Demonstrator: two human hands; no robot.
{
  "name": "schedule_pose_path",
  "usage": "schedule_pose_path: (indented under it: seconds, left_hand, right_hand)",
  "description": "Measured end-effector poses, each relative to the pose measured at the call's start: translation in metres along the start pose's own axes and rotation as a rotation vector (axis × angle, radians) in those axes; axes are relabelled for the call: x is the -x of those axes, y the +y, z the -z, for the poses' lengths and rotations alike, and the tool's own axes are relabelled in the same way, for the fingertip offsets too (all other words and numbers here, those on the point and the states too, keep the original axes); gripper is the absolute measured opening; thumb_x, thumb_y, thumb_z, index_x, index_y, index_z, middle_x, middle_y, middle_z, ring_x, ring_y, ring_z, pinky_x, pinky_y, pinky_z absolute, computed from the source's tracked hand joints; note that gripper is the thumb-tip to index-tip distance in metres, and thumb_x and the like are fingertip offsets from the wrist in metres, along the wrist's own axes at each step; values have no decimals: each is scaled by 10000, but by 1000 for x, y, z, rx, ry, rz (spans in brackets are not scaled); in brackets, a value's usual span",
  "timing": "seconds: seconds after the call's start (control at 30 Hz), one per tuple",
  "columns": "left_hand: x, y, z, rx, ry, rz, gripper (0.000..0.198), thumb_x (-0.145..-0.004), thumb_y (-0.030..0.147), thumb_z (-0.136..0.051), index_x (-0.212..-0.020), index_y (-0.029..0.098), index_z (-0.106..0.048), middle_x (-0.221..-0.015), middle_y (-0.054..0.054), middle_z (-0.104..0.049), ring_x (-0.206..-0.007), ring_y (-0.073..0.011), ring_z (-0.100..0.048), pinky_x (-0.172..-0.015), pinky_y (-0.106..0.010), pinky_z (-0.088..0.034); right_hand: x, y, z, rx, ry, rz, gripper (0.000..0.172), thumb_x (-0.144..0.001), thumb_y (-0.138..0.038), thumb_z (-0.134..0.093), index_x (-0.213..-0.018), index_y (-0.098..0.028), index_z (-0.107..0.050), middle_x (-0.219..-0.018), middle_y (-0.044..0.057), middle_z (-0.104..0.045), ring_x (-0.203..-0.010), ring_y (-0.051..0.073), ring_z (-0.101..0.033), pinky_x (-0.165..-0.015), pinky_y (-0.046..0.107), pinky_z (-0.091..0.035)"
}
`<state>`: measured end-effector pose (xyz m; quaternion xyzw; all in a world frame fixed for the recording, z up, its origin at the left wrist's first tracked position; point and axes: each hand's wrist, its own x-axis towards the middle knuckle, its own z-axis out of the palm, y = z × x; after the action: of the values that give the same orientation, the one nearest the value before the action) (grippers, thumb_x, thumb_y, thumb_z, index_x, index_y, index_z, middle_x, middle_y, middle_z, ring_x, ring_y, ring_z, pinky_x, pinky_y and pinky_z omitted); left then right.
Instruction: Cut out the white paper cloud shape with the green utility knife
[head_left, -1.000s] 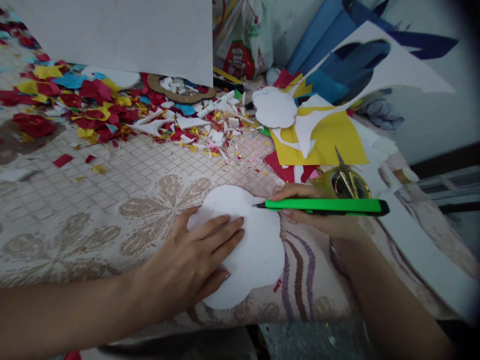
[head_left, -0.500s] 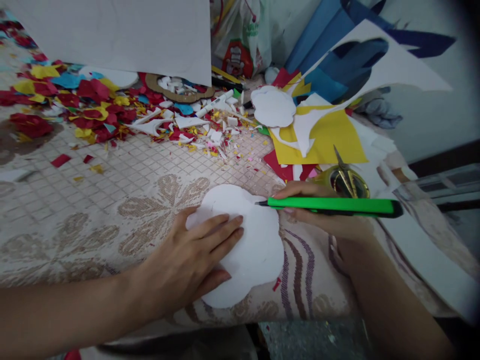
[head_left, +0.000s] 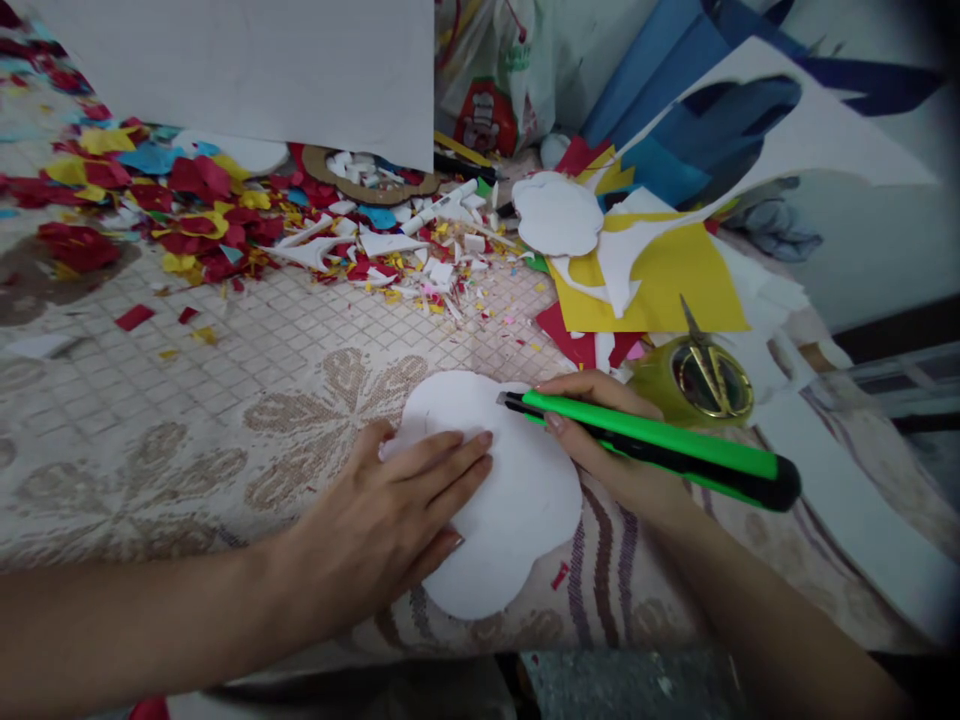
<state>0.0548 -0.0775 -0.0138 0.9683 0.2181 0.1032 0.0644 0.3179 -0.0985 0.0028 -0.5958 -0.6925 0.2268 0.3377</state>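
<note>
A white scalloped foam or card shape (head_left: pixel 517 500) lies flat near the front edge of the table. My left hand (head_left: pixel 405 510) rests on its left side, fingers stretched out and pressing it down. In my right hand (head_left: pixel 600 430) is a green and black box cutter (head_left: pixel 660 435), gripped near its front end. Its short blade points left over the upper part of the white shape; whether the tip touches the surface I cannot tell. A smaller white scalloped piece (head_left: pixel 559 215) lies farther back.
Scissors (head_left: pixel 705 370) stand in a yellow tape roll (head_left: pixel 652 380) to the right. Behind them are yellow sheet (head_left: pixel 675 280) and a white offcut (head_left: pixel 825 130). Red, yellow and blue scraps (head_left: pixel 202 200) heap at the back left, below a large white board (head_left: pixel 247 70). A patterned cloth (head_left: pixel 187 400) covers the table.
The box cutter has turned, its back end swinging down toward me and its blade moving slightly left over the white shape. My left hand stays on the shape. The view has shifted a little.
</note>
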Motion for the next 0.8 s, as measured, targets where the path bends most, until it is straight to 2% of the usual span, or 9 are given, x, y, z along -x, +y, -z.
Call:
schedule_pose_path:
  seconds: [0.13, 0.43, 0.67, 0.73, 0.8]
  left_hand:
    - [0, 0, 0, 1, 12, 5, 422, -1049, 375, -421, -1428, 210, -507, -1535, -12, -464, -1298, -201, -515, -1037, -427, -254]
    - [0, 0, -2, -3, -2, 8, 430, -1050, 385, -413, -1436, 214, -497, -1544, -10, -460, -1304, -206, -509, -1036, -425, -285]
    - [0, 1, -1, -5, 0, 0, 421, -1067, 342, -354, -1443, 202, -482, -1545, -22, -456, -1317, -215, -496, -1031, -451, -267]
    - [0, 0, 0, -13, -6, -3, 420, -1074, 332, -333, -1443, 200, -482, -1542, -25, -460, -1311, -217, -502, -1027, -450, -269]
    - [1, 0, -1, -23, -10, -9, 419, -1077, 328, -327, -1448, 203, -477, -1544, -28, -459, -1310, -216, -504, -1031, -445, -268]
  right_hand:
    - [-1, 0, -2, 41, 9, 36, 172, -919, -326, -653, -1086, -295, -677, -1028, 11, -730, -902, 203, -701, -709, 306, -574]
    - [-2, -3, -3, 60, -34, 88, 173, -928, -290, -631, -1097, -291, -664, -1059, 17, -736, -953, 208, -706, -753, 316, -585]
    - [-3, -17, -7, 98, -50, 134, 206, -886, -175, -622, -1063, -278, -644, -917, -7, -732, -774, 179, -704, -756, 329, -586]
    - [-3, -16, -5, 81, -55, 139, 210, -887, -179, -624, -1068, -282, -654, -942, -4, -736, -813, 185, -711, -765, 331, -588]
    - [-2, -12, -1, 32, -6, 117, 194, -901, -226, -637, -1080, -292, -670, -992, 8, -740, -870, 203, -715, -755, 341, -592]
